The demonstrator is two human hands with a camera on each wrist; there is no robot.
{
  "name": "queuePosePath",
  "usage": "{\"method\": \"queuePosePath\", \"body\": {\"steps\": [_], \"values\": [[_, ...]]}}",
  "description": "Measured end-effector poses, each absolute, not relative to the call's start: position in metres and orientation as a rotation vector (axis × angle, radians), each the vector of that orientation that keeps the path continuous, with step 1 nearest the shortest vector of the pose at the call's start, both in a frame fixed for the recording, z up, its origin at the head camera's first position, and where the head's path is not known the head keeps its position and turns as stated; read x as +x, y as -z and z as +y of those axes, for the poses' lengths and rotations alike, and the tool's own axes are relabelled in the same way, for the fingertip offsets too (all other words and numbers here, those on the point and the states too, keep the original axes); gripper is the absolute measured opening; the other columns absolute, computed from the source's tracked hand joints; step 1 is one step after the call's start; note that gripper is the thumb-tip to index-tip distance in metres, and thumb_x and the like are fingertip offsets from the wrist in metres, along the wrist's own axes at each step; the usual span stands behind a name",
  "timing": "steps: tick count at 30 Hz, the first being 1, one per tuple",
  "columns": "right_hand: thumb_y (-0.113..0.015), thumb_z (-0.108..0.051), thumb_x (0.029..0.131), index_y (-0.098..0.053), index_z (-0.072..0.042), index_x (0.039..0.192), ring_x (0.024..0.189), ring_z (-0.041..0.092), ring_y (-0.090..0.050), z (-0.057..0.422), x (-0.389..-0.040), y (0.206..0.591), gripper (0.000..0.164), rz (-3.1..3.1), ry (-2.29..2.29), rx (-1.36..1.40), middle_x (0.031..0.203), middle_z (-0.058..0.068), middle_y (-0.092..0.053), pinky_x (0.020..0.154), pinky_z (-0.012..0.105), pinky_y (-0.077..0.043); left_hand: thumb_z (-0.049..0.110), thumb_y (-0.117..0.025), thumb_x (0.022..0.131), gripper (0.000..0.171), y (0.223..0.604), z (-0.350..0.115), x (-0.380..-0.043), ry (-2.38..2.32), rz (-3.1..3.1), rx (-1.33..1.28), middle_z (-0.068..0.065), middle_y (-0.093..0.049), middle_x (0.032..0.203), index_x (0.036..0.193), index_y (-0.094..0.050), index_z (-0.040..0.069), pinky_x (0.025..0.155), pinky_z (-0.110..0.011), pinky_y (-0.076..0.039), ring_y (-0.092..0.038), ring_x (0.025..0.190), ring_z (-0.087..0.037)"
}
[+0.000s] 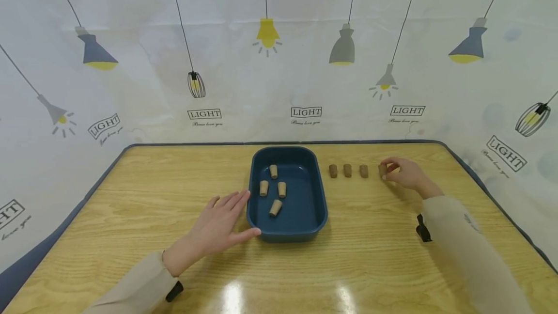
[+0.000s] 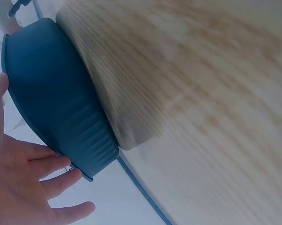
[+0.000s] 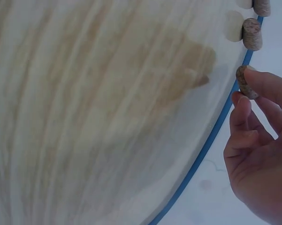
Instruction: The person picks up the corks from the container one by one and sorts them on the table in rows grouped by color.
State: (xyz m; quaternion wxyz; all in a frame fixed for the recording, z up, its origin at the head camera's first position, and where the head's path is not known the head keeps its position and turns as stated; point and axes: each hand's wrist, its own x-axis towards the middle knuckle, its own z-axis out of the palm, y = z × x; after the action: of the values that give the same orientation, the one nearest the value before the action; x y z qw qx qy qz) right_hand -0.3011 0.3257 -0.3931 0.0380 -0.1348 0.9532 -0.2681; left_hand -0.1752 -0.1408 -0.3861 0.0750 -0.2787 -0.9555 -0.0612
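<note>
Through the head view I see a light, wood-grained table (image 1: 174, 173) and, on it, a deep blue rectangular tray (image 1: 305, 217) with rounded corners. Four pale tan, tapered cork stoppers (image 1: 264, 188) sit in the left half of the tray, the nearest one tilted. Just right of the tray I count three darker brown corks (image 1: 347, 170) in a row. At the row's right end, a little apart from them, the right hand (image 1: 405, 173) pinches a fourth brown cork (image 1: 382, 170); I cannot tell whether its base touches the table. The left hand (image 1: 215, 227) is spread wide at the tray's left side, fingertips at the rim, thumb at the near left corner. A white backdrop (image 1: 152, 23) printed with hanging lamps stands behind.

On the left wrist view I have the tray's outer wall, with the thumb on its rim and the other fingers stretched apart, some of them meeting the rim.

My right wrist view shows the pinched cork between thumb and fingers, a narrow grip, with two of the row's corks near it.
</note>
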Motion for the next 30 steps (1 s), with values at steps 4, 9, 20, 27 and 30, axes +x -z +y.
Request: {"method": "queuePosePath", "body": {"steps": [4, 9, 20, 27, 30], "values": [[-0.056, -0.01, 0.083, -0.046, 0.004, 0.122, 0.098, 0.043, -0.044, 0.326, -0.303, 0.399, 0.042, 2.939, 0.85, -0.36, 0.105, 0.026, -0.052, 0.073, 0.049, -0.039, 0.071, -0.032, 0.078, 0.088, 0.386, -0.141, -0.176, 0.187, -2.858, -0.843, -0.008, -0.035, 0.137, 0.137, -0.033, 0.006, 0.092, -0.053, -0.026, -0.033, 0.122, -0.027], [-0.056, -0.011, 0.083, -0.045, 0.005, 0.123, 0.098, 0.043, -0.044, 0.325, -0.305, 0.402, 0.045, 2.941, 0.852, -0.322, 0.106, 0.027, -0.051, 0.074, 0.05, -0.038, 0.072, -0.031, 0.078, 0.088, 0.386, -0.141, -0.176, 0.18, -2.86, -0.842, -0.008, -0.035, 0.137, 0.137, -0.032, 0.006, 0.092, -0.053, -0.026, -0.033, 0.122, -0.026], [-0.057, -0.009, 0.082, -0.045, 0.007, 0.121, 0.097, 0.043, -0.045, 0.321, -0.307, 0.401, 0.044, 2.954, 0.814, -0.33, 0.104, 0.028, -0.052, 0.079, 0.054, -0.036, 0.072, -0.03, 0.077, 0.089, 0.387, -0.141, -0.176, 0.176, -2.877, -0.835, -0.008, -0.034, 0.137, 0.137, -0.032, 0.006, 0.093, -0.053, -0.026, -0.032, 0.123, -0.026], [-0.056, -0.009, 0.083, -0.044, 0.007, 0.122, 0.098, 0.044, -0.044, 0.323, -0.312, 0.404, 0.044, 2.943, 0.79, -0.325, 0.105, 0.028, -0.051, 0.08, 0.055, -0.035, 0.072, -0.031, 0.078, 0.089, 0.387, -0.141, -0.176, 0.178, -2.882, -0.838, -0.008, -0.034, 0.137, 0.137, -0.032, 0.006, 0.093, -0.053, -0.025, -0.032, 0.123, -0.026], [-0.056, -0.009, 0.083, -0.044, 0.008, 0.122, 0.099, 0.044, -0.044, 0.321, -0.314, 0.405, 0.045, 2.938, 0.781, -0.332, 0.105, 0.028, -0.051, 0.081, 0.055, -0.034, 0.072, -0.03, 0.078, 0.089, 0.387, -0.142, -0.176, 0.179, -2.886, -0.84, -0.008, -0.033, 0.138, 0.138, -0.031, 0.006, 0.093, -0.053, -0.025, -0.031, 0.123, -0.026]]}}
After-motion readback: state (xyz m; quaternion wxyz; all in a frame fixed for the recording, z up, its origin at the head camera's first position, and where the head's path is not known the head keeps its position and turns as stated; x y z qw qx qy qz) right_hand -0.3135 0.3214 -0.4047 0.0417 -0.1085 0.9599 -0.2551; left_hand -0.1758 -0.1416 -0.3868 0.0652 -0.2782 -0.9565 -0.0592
